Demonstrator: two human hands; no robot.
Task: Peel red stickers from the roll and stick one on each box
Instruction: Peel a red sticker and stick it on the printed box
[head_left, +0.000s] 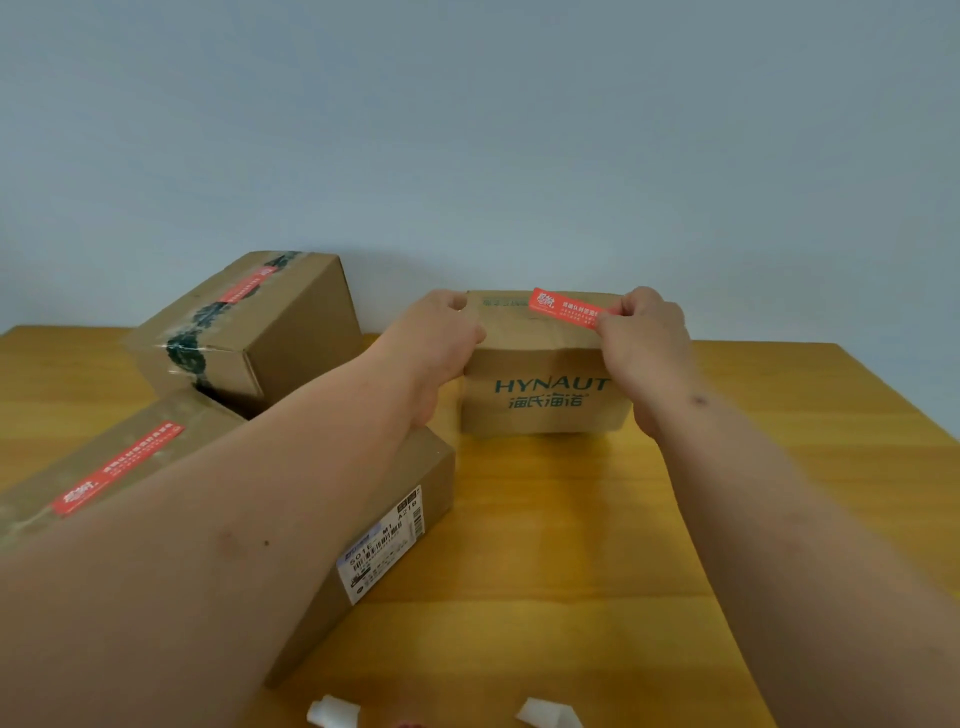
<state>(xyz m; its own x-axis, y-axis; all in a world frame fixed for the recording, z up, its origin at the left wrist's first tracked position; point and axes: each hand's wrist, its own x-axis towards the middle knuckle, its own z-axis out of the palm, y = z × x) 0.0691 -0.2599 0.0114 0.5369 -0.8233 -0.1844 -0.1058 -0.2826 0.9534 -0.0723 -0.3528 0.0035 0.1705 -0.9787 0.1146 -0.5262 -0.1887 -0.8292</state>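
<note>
Table (779, 467): yellow wood-grain top fills the lower frame; pale blue-grey wall behind.
Near box (395, 499): long plain cardboard at lower left, largely hidden by the left forearm; a red sticker on its taped top, a white barcode label on its end.
Far box (291, 332): upper left, cardboard with dark printed tape; red sticker on top.
HYNAUT box (545, 395): centre frame, creased brown cardboard, teal lettering.
Left hand (441, 343): fingers curled, gripping that box's top left corner.
Right hand (644, 332): pinches one end of the red sticker (563, 307) above the box top; contact unclear.
Paper scraps (332, 712): white, bottom edge.
</note>
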